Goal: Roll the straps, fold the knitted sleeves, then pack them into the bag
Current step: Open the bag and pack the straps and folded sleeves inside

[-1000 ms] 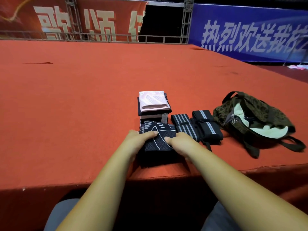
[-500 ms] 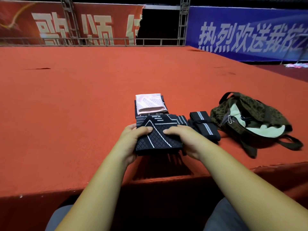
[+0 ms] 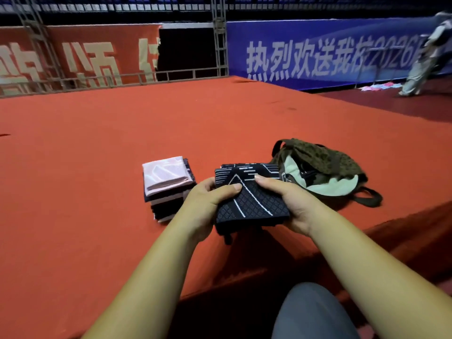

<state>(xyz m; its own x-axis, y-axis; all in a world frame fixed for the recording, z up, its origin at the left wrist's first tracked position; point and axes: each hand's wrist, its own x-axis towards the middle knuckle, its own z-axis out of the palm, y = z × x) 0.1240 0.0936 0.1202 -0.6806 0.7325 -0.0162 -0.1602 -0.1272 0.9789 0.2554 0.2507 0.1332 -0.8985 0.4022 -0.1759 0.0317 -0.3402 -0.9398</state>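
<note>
Folded black knitted sleeve with white line pattern [image 3: 252, 199] is held above the red carpeted stage [image 3: 97, 167], just left of the open olive patterned fabric bag [image 3: 325, 162]. The grips of the left hand [image 3: 205, 204] and right hand [image 3: 288, 199] are both clamped on it, thumbs on top. Pink-topped stack of folded sleeves [image 3: 166, 177] lies farther left of the bag.

You work in dim hall light. The red carpet [image 3: 97, 167] beyond your fingers [image 3: 230, 189] is evenly lit, while a dark shadow lies just beneath them and the stage front [image 3: 227, 309] nearer you sinks to black. The folded sleeve [image 3: 249, 204] between your fingers is sharp. Far past them the blue banner [image 3: 318, 57] and a person [image 3: 425, 52] to their right smear with blur, and the railing [image 3: 73, 81] far to their left bends with lens distortion.
</note>
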